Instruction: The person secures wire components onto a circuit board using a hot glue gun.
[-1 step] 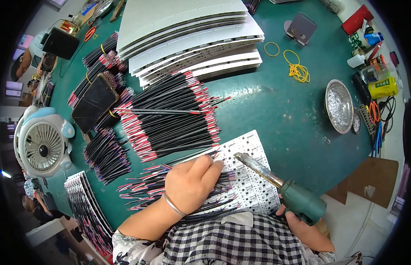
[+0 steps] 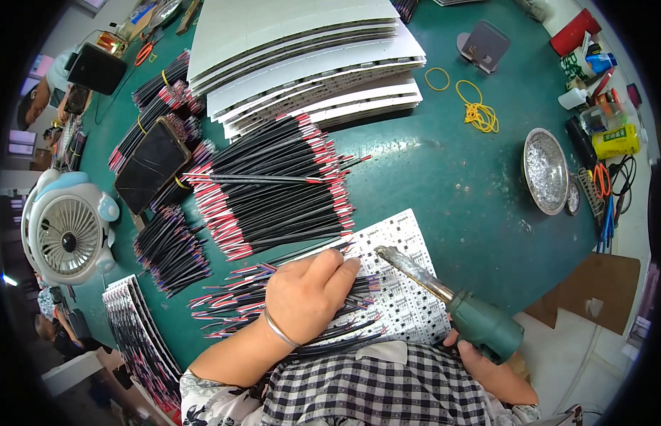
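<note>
A white circuit board panel (image 2: 408, 298) with small black parts lies in front of me. Black cables (image 2: 234, 302) with red, white and blue ends are laid over its left part. My left hand (image 2: 305, 295), a bangle at its wrist, is closed in a pinch on a black wire (image 2: 330, 246) at the board's upper edge; the fingertips partly hide the wire's end. From the right, my right hand (image 2: 484, 366) grips a soldering iron (image 2: 486, 326) by its thick green handle. The iron's tip hovers over or touches the board just right of my left fingers; I cannot tell which.
Beyond the board lies a pile of black cables (image 2: 280, 192). Stacked white panels (image 2: 309, 64) stand behind it. A metal bowl (image 2: 545, 170) sits at right, near yellow rubber bands (image 2: 478, 117). At left are a fan (image 2: 69, 231), a phone (image 2: 153, 167) and wired boards (image 2: 138, 326).
The soldering iron has shifted very slightly to the left. My left hand has not visibly moved.
</note>
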Motion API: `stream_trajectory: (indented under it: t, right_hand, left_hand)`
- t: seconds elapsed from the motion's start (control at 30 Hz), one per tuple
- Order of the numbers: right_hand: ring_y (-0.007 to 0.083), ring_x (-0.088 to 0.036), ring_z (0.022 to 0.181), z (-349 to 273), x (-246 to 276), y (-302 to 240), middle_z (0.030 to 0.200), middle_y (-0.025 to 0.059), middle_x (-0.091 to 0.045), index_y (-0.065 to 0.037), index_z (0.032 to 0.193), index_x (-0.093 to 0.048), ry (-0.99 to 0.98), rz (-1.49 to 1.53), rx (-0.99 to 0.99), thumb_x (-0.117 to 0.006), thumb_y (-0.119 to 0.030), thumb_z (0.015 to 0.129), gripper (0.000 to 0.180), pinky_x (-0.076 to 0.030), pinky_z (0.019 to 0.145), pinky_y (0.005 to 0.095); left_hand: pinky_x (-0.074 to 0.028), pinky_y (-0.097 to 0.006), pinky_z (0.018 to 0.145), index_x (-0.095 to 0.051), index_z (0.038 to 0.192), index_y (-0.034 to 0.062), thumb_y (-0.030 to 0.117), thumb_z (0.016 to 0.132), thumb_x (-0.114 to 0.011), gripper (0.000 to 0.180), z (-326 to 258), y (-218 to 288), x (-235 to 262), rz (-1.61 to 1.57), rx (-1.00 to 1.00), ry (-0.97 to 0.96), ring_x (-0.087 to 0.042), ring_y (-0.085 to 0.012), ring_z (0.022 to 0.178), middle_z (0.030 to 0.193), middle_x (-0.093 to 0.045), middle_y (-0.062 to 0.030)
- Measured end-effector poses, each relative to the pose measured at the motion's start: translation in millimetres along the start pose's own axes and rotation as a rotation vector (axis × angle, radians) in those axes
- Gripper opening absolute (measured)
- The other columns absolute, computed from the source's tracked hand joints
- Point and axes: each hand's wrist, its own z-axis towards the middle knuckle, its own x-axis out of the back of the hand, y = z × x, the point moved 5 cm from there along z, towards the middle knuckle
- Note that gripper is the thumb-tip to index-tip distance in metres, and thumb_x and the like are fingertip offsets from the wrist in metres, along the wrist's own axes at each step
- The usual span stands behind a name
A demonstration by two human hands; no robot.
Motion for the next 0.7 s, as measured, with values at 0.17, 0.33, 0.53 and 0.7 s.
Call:
stream_trajectory:
  t: [0.17, 0.33, 0.53, 0.7]
  right_hand:
    - [0.0271, -0.065, 0.086, 9.0, -4.7, -4.2, 0.096, 0.0131, -0.066, -0.001, 0.104, -0.064, -0.028, -0.228, 0.192, -0.067, -0.006, 0.077, 0.028, -0.052, 0.075, 0.0346]
    - [0.0280, -0.065, 0.085, 8.3, -4.1, -0.5, 0.097, 0.0131, -0.066, -0.001, 0.103, -0.064, 0.037, -0.203, 0.218, -0.068, -0.005, 0.074, 0.030, -0.052, 0.074, 0.0351]
    - [0.0283, -0.065, 0.086, 10.6, -5.8, -2.9, 0.098, 0.0139, -0.066, -0.001, 0.103, -0.064, 0.026, -0.226, 0.254, -0.069, -0.004, 0.073, 0.031, -0.052, 0.077, 0.0358]
    - [0.0162, -0.065, 0.068, 16.1, -10.0, -28.5, 0.083, 0.0087, -0.065, 0.002, 0.111, -0.057, -0.025, -0.412, 0.423, -0.059, -0.005, 0.085, 0.027, -0.051, 0.069, 0.0300]
  left_hand:
    - [-0.046, -0.031, 0.053, -0.070, 0.097, 0.0104, 0.005, 0.066, -0.061, 0.033, -1.1, -2.1, -0.9, -0.001, 0.000, 0.019, -0.055, -0.0187, 0.060, 0.082, -0.057, -0.0017]
    - [-0.046, -0.031, 0.053, -0.070, 0.095, 0.0106, 0.006, 0.066, -0.061, 0.031, -0.7, -4.3, -2.0, -0.038, 0.000, 0.026, -0.055, -0.0186, 0.061, 0.082, -0.056, -0.0019]
    - [-0.046, -0.031, 0.052, -0.070, 0.094, 0.0105, 0.006, 0.066, -0.062, 0.029, 1.3, -4.7, -2.1, -0.052, 0.009, 0.021, -0.055, -0.0190, 0.060, 0.080, -0.054, -0.0025]
    - [-0.046, -0.031, 0.052, -0.070, 0.093, 0.0099, 0.006, 0.065, -0.063, 0.029, 4.2, -3.6, -0.9, -0.051, 0.013, 0.007, -0.055, -0.0196, 0.059, 0.079, -0.053, -0.0026]
